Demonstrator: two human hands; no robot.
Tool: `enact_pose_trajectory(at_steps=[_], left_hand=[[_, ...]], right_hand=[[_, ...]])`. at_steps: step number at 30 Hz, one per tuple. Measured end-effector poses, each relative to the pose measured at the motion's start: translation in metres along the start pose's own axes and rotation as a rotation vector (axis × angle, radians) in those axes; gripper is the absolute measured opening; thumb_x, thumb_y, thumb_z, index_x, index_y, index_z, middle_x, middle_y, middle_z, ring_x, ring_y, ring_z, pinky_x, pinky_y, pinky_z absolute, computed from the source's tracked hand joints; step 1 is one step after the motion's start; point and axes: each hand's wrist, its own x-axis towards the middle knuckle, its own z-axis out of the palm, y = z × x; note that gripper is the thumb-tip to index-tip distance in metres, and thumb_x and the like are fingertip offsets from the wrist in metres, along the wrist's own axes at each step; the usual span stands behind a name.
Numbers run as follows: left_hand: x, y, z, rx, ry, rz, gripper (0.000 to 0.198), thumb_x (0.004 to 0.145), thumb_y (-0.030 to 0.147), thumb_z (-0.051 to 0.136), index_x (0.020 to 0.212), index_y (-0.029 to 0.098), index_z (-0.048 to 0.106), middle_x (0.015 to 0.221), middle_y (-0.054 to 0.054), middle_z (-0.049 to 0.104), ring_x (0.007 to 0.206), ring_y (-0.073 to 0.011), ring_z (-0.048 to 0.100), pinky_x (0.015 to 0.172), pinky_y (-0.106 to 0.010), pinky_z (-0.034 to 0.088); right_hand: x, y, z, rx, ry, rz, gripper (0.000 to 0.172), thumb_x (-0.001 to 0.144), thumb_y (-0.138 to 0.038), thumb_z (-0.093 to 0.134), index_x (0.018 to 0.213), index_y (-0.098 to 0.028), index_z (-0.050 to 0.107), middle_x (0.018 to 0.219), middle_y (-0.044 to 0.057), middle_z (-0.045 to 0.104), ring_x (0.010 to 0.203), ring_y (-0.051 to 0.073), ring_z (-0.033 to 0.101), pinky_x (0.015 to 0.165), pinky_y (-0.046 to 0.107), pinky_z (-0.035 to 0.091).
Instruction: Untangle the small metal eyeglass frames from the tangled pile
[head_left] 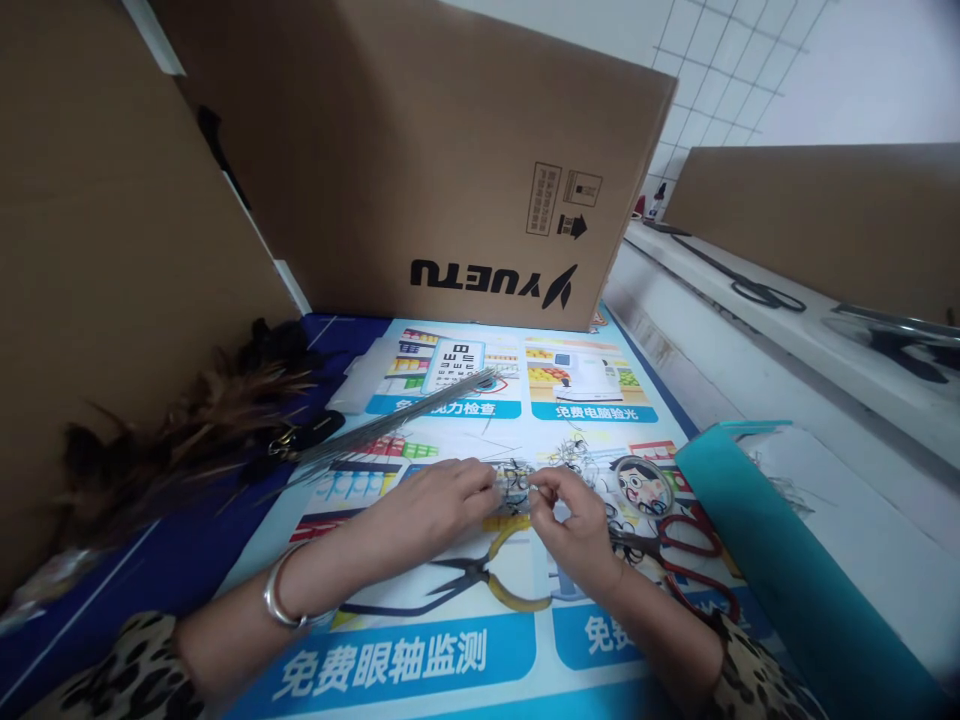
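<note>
My left hand (450, 505) reaches in over the printed sheet, fingers bent and closed at a small silvery, partly clear piece (515, 487). On the other side of it, my right hand (576, 525) is closed with thumb and forefinger pinched together; what lies in the pinch is too small to name. Just in front of the hands lie pliers with yellow handles (519, 598). Scissors with red handles (694, 550) rest by my right wrist. Beyond the fingers is a loose heap of thin wire pieces (574, 455). A round cartoon-printed item (642, 486) sits right of the heap.
A bundle of straight thin wires (397, 417) lies slantwise at the back left, beside brown feathers (180, 430). Large cardboard panels (450, 150) stand behind and left. At the right is a teal-edged box (780, 560), with a white ledge (720, 275) beyond.
</note>
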Motion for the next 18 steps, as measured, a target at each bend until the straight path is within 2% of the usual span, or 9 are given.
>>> enact_pose_trajectory(at_steps=[4,7,10,13,18], left_hand=[[0.002,-0.008,-0.005,-0.034,0.076,0.158,0.018,0.088,0.014,0.044,0.099,0.018,0.057,0.100,-0.007,0.060,0.086,-0.0184,0.054,0.073,-0.031,0.044],[0.002,-0.012,-0.007,-0.096,0.096,0.220,0.017,0.088,0.015,0.044,0.096,0.019,0.059,0.093,-0.005,0.062,0.081,-0.0160,0.056,0.070,-0.028,0.044],[0.001,-0.013,-0.007,-0.130,0.078,0.237,0.016,0.088,0.015,0.044,0.090,0.018,0.059,0.080,-0.003,0.062,0.071,-0.0139,0.056,0.064,-0.026,0.043],[0.000,-0.011,-0.009,-0.096,0.032,0.237,0.015,0.088,0.015,0.044,0.087,0.018,0.059,0.076,-0.002,0.061,0.067,-0.0145,0.054,0.062,-0.027,0.041],[0.000,-0.007,-0.010,-0.047,0.007,0.216,0.016,0.089,0.015,0.043,0.094,0.018,0.058,0.081,-0.003,0.062,0.072,-0.0165,0.054,0.063,-0.029,0.041]], right_hand=[[0.000,0.001,0.001,0.003,-0.007,0.021,0.021,0.075,-0.008,0.050,0.091,-0.019,0.058,0.069,-0.001,0.049,0.062,0.011,0.050,0.060,0.025,0.044],[-0.002,0.001,0.001,-0.024,-0.007,-0.002,0.021,0.075,-0.007,0.050,0.091,-0.019,0.058,0.069,-0.001,0.051,0.063,0.012,0.050,0.060,0.025,0.044],[-0.003,-0.001,0.001,-0.051,-0.017,-0.079,0.022,0.076,-0.006,0.049,0.091,-0.020,0.059,0.072,0.001,0.054,0.065,0.013,0.052,0.061,0.026,0.044],[-0.001,-0.002,-0.002,-0.064,-0.013,-0.141,0.022,0.077,-0.006,0.048,0.090,-0.020,0.059,0.076,0.003,0.057,0.071,0.015,0.054,0.064,0.028,0.045],[0.004,0.004,-0.007,-0.045,0.074,-0.010,0.015,0.079,-0.011,0.049,0.088,-0.020,0.057,0.074,0.002,0.053,0.069,0.014,0.053,0.064,0.028,0.045]])
